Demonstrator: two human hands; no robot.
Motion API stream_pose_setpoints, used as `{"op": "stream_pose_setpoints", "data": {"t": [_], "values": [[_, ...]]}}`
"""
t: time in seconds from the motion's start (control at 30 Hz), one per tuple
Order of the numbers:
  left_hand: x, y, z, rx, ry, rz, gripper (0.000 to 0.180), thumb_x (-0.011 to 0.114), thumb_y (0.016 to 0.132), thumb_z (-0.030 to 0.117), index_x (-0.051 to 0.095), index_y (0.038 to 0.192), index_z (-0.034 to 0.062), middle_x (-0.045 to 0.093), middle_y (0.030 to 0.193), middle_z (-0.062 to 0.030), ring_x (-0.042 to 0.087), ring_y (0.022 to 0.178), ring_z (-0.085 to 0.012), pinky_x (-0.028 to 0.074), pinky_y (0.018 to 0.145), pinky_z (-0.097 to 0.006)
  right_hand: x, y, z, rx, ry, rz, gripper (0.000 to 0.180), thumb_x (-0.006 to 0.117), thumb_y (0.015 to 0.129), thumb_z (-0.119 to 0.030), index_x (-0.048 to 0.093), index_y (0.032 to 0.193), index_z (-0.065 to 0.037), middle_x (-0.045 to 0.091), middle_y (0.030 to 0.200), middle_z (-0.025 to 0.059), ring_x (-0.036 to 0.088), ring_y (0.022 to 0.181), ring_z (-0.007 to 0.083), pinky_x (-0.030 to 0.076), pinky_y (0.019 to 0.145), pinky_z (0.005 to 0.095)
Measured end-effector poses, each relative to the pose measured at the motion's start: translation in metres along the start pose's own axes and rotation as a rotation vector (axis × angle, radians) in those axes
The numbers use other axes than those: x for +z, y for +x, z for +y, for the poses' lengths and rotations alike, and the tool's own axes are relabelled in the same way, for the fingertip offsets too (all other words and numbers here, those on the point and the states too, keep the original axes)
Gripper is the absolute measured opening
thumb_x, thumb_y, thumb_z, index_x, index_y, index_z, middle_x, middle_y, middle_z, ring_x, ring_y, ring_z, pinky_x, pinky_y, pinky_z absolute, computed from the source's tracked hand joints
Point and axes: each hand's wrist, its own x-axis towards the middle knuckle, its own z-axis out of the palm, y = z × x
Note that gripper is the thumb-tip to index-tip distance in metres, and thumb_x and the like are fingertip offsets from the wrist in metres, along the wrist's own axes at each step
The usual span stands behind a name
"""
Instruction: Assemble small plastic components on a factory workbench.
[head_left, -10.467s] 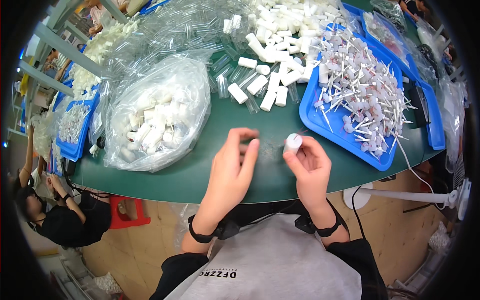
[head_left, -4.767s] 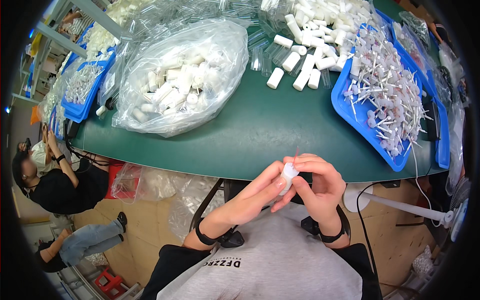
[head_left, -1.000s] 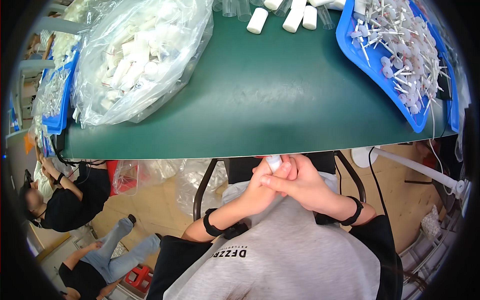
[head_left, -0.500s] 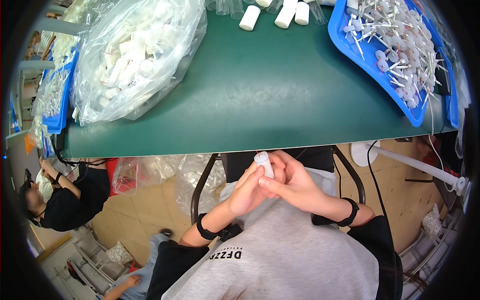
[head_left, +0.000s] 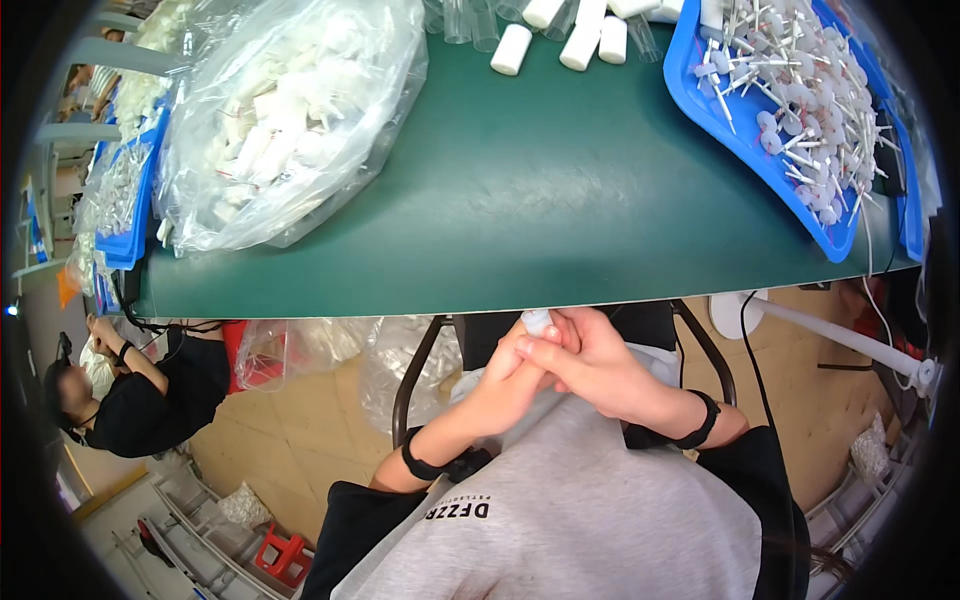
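Note:
Both my hands are closed together around a small white plastic cylinder (head_left: 537, 321), just in front of the table's near edge. Only its upper end shows; the rest is hidden by fingers. My left hand (head_left: 508, 378) wraps it from the left. My right hand (head_left: 592, 360) closes over it from the right, its thumb lying across near the left thumb.
On the green table (head_left: 520, 220) a clear plastic bag (head_left: 330, 165) of white parts lies at left. White cylinders (head_left: 511, 50) and clear tubes (head_left: 484, 28) lie at the far edge. A blue tray (head_left: 720, 155) at right holds many thin white stems with discs. A person (head_left: 160, 390) sits at left.
The cylinder has sunk deeper between my hands, and less of it shows. My right thumb has moved up over it. The view has shifted slightly. A person at lower left has gone from view.

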Motion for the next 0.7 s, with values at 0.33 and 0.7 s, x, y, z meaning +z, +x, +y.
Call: {"op": "stream_pose_setpoints", "data": {"t": [0.33,0.7], "values": [[-0.014,-0.023,0.131,0.582,-0.073,0.071,0.063,0.050,0.092,0.034,0.029,0.132,-0.0107,0.051,0.110,-0.0218,0.057,0.086,-0.0233,0.047,0.079,-0.034,0.017,-0.022,-0.013,-0.383,-0.204,-0.235,0.028,0.066,0.087,-0.016,0.053,0.106,0.000,0.062,0.098,0.0070,0.060,0.096,0.0152,0.047,0.087,0.0295],[-0.015,-0.031,0.150,0.684,0.413,0.256,0.050,0.040,0.095,0.029,0.041,0.123,-0.0119,0.061,0.098,-0.0265,0.060,0.095,-0.0307,0.046,0.087,-0.037,-0.008,-0.053,-0.061,-0.564,-0.680,-0.017,0.010,0.066,0.082,-0.006,0.061,0.089,-0.001,0.064,0.086,0.0076,0.063,0.081,0.0161,0.049,0.074,0.0286]]}}
